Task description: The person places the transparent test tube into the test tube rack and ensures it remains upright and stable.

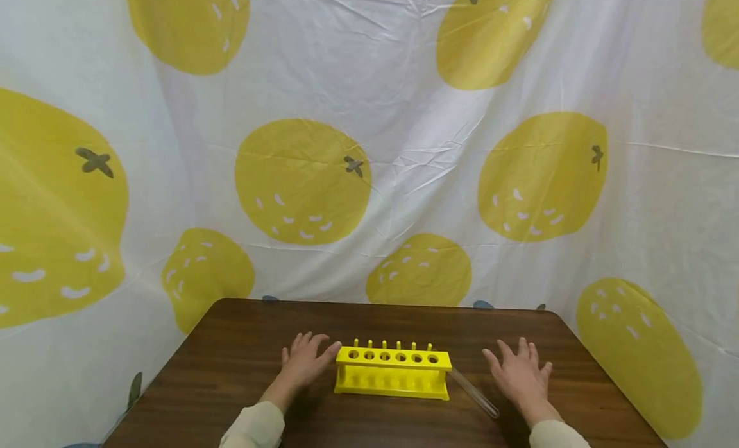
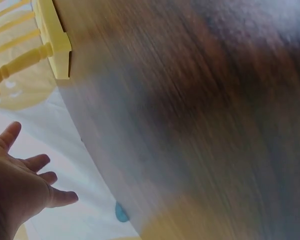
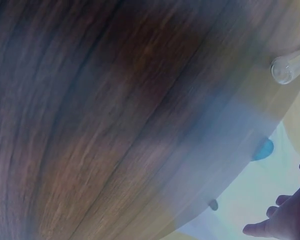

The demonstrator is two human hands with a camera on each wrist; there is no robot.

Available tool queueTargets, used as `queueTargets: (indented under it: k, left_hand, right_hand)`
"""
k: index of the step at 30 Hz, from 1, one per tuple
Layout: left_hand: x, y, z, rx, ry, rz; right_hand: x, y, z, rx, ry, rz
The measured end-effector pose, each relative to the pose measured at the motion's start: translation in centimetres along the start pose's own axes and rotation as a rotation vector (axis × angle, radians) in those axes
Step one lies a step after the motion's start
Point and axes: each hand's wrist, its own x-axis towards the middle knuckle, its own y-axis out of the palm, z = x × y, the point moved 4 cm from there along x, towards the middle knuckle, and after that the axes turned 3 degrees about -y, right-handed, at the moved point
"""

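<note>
A yellow test tube rack [image 1: 392, 371] with a row of holes and short pegs along its back stands upright on the table. To its right a clear glass test tube [image 1: 476, 394] lies slanted on the wood, its far end by the rack's right side. My left hand [image 1: 304, 360], fingers spread, is at the rack's left end, thumb tip close to its top corner. My right hand [image 1: 522, 374] is spread out to the right of the tube, apart from it and holding nothing. The right wrist view shows the tube's rounded end [image 3: 282, 70] at the upper right.
The dark brown wooden table [image 1: 231, 358] has rounded far corners. Behind and around it hangs a white cloth [image 1: 416, 146] printed with large yellow fruit, close to the table's far edge.
</note>
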Motion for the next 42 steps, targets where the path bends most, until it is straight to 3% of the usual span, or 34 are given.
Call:
queueTargets:
  k: [20,42]
  left_hand:
    - [-0.7,1.2,-0.5,-0.059,0.021,-0.003]
    - [-0.8,1.5,-0.9,-0.123,0.045,0.024]
  right_hand:
    - [-0.2,1.5,1.7,0.009,-0.034,-0.011]
    - [-0.6,3.3,3.8,0.009,-0.091,0.021]
